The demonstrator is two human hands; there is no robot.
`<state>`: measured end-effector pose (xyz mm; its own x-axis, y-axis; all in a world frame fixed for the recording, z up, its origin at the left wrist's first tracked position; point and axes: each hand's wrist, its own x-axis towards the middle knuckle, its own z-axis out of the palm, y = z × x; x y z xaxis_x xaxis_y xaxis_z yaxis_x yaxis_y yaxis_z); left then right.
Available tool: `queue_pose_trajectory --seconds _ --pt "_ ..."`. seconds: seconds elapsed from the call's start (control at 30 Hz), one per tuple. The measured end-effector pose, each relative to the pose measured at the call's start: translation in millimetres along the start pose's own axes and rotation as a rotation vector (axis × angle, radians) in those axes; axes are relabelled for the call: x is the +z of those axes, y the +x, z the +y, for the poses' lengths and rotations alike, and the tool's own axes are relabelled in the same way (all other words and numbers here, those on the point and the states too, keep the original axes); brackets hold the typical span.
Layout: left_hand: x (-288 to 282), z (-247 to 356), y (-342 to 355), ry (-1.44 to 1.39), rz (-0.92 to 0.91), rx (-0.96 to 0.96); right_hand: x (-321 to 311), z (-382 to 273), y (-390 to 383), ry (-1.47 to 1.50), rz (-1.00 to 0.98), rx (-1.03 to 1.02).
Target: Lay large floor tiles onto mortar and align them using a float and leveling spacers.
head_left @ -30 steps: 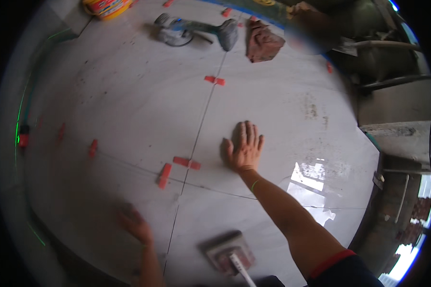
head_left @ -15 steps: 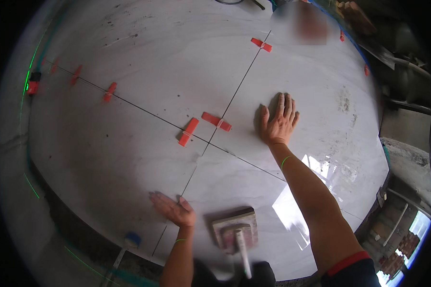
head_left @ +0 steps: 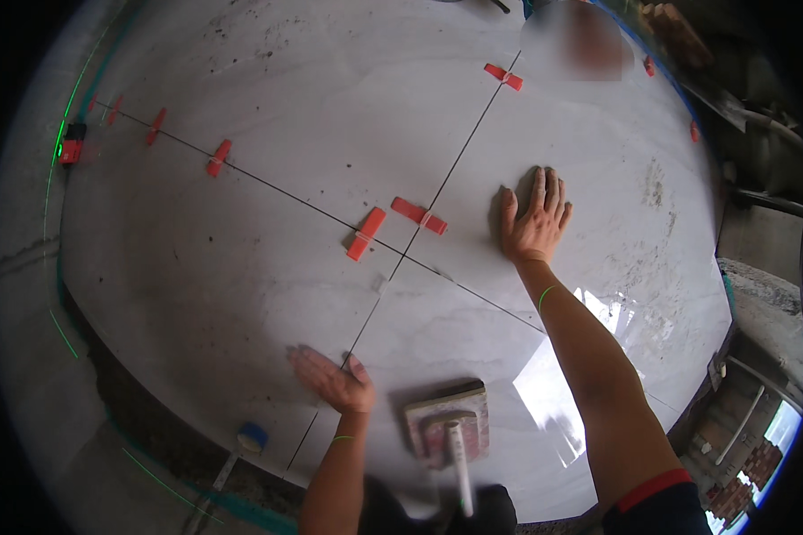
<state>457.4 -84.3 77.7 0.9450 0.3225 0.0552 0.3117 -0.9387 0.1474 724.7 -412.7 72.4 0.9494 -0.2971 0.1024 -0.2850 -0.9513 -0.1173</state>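
Note:
My right hand (head_left: pixel 537 221) lies palm down with its fingers spread on a large pale, veined floor tile (head_left: pixel 598 214), and it holds nothing. Lower in the picture, my left hand (head_left: pixel 335 383) is at the joint between the two nearer tiles. Its fingers are stretched out and slightly smeared, its thumb stands apart, and nothing is in it. Where the dark joints cross, one red wedge (head_left: pixel 366 234) and another red levelling wedge (head_left: pixel 419 216) sit in clear clips. A square-headed tool (head_left: pixel 446 428) with a white handle rests on the tile between my forearms.
More red wedges (head_left: pixel 219 158) follow the joint toward the far left. A red and black device (head_left: pixel 71 144) stands at the left edge, beside green laser lines. A blue roll (head_left: pixel 252 437) lies near the lower edge. Bricks (head_left: pixel 758 464) are stacked at the lower right.
The whole view has shifted, so the tiles and wedges appear slightly farther right and higher. Both hands keep their places against the tile joints.

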Motion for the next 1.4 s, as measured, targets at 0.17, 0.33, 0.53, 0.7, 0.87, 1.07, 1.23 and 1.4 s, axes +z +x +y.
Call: queue_pose_trajectory --seconds 0.17,0.33,0.53,0.7,0.87,1.07,1.23,1.4 --pt "-3 6 7 -0.008 -0.009 0.018 -3 2 5 0.015 0.018 0.004" --pt "-15 -1 7 -0.028 -0.052 -0.001 -10 -10 5 0.060 0.008 -0.026" --pt "-14 -1 2 -0.056 -0.176 0.056 -28 -10 3 0.031 -0.069 0.053" --pt "-18 -5 7 -0.053 -0.254 0.187 -14 -4 1 0.021 -0.003 0.024" --pt "-18 -8 6 -0.072 -0.313 0.155 -9 -4 2 0.018 -0.005 0.037" --pt "-17 -9 6 -0.037 -0.362 0.161 -12 -5 3 0.019 -0.013 0.032" --pt "-19 -10 6 0.007 -0.362 0.179 -14 -8 3 0.027 -0.005 0.025" --pt "-26 -1 10 -0.084 -0.288 0.144 -10 -3 2 0.027 0.021 0.011"
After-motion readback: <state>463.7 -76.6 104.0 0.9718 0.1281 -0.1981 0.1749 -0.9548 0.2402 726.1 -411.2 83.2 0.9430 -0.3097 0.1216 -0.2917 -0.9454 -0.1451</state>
